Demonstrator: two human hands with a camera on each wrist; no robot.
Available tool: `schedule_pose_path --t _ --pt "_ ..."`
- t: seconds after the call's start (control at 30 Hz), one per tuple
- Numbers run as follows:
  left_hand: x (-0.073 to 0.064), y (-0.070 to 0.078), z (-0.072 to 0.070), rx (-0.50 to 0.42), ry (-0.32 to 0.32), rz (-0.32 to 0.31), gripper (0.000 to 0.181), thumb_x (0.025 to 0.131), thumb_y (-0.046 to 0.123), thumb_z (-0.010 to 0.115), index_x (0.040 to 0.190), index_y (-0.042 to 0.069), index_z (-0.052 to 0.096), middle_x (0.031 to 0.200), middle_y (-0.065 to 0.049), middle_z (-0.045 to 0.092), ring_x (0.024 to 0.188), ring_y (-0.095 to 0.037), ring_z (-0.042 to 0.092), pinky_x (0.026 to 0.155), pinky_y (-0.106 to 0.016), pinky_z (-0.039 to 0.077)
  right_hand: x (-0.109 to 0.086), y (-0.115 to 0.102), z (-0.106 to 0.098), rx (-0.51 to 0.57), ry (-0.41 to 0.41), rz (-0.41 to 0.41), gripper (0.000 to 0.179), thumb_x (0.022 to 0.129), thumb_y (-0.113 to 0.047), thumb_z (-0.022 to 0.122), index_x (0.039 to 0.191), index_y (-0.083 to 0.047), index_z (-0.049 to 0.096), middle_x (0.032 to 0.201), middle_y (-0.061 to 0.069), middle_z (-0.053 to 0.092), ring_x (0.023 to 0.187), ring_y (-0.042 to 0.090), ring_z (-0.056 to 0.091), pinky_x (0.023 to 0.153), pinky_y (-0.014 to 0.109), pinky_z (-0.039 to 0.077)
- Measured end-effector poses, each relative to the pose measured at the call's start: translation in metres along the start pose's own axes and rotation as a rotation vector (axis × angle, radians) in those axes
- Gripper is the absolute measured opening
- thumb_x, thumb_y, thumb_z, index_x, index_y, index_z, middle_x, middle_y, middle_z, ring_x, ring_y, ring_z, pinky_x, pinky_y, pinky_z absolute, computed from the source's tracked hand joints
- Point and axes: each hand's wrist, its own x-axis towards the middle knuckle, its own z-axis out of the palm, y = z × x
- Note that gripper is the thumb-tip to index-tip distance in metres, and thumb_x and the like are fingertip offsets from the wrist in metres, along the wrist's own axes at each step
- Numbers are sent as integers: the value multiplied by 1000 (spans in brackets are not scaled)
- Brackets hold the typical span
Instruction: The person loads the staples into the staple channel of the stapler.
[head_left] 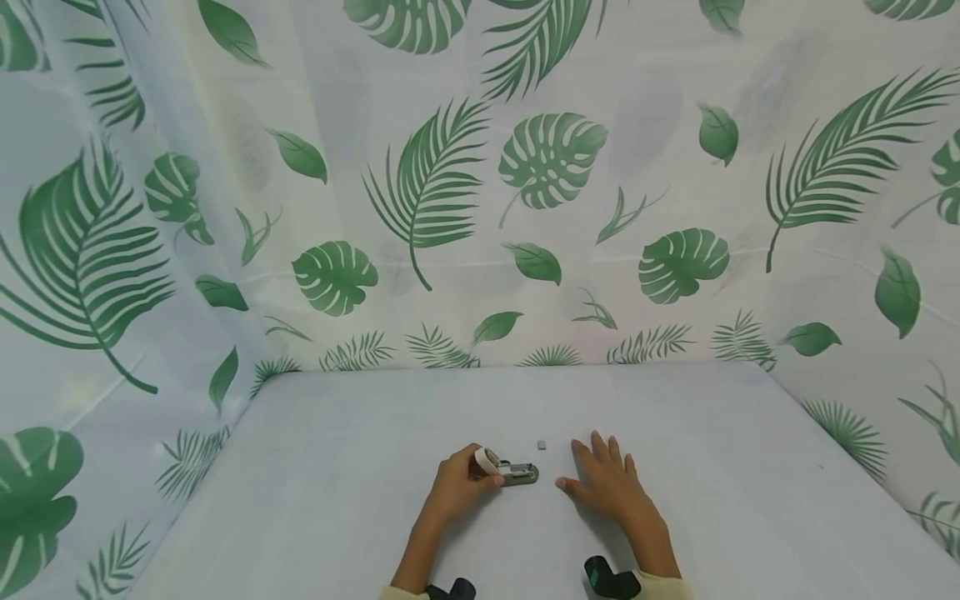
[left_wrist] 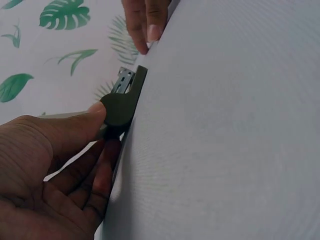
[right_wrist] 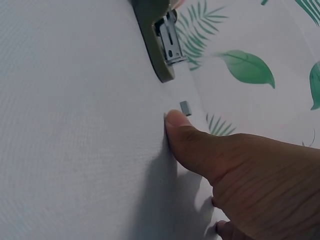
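Note:
A small dark green stapler (head_left: 519,474) lies on the white table with its top lifted back, so the metal staple channel (right_wrist: 171,40) shows. My left hand (head_left: 457,487) pinches its hinge end between thumb and fingers; in the left wrist view the thumb (left_wrist: 95,116) presses the stapler's rounded side. To the right, my right hand (head_left: 611,486) rests with fingers spread, touching the tabletop and holding nothing. Between the hands, a bit farther back, lies a small grey block of staples (head_left: 542,445). In the right wrist view this staple block (right_wrist: 185,108) appears just beyond my thumb tip.
The white-covered table (head_left: 315,467) reaches back to a hanging curtain (head_left: 465,292) with green leaf prints, which also runs along the left and right sides. Dark wrist devices (head_left: 611,579) sit at both sleeve cuffs.

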Motion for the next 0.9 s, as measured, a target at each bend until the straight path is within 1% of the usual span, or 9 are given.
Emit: schedule_pose_path --t 0.17,0.33,0.43,0.57,0.73,0.9 --pt "-1 1 3 -8 12 -9 28 80 16 80 103 6 65 93 -6 71 83 -13 65 74 -24 53 3 2 -1 30 -5 -16 74 86 -43 70 141 0 46 152 35 26 142 57 15 112 70 14" --pt "-1 2 2 -12 17 -21 29 80 15 80 103 6 65 92 -6 71 83 -12 64 73 -24 52 8 4 -1 64 11 -61 74 83 -41 74 139 1 48 151 36 28 141 57 17 112 68 17" --pt "0 3 2 -12 23 -21 29 80 15 80 103 6 65 92 -6 71 82 -12 64 72 -23 52 13 3 0 103 33 -101 74 81 -39 76 137 2 50 150 37 30 141 57 19 112 68 19" --pt "1 4 1 -12 32 -19 28 80 15 80 103 6 66 93 -6 71 82 -11 63 71 -23 51 20 2 1 167 70 -135 72 79 -38 79 135 1 53 149 37 31 141 57 19 112 68 18" --pt "1 3 2 -11 36 -18 28 80 15 80 103 6 66 92 -6 71 80 -11 63 71 -23 51 26 0 7 237 96 -120 69 78 -35 80 133 -4 55 152 33 30 143 54 15 114 67 13" --pt "-1 0 3 -19 34 -17 29 79 16 81 102 6 67 93 -6 72 81 -13 65 72 -25 52 29 -1 14 259 115 -101 65 77 -34 81 131 -6 58 152 32 32 144 53 16 114 67 13"
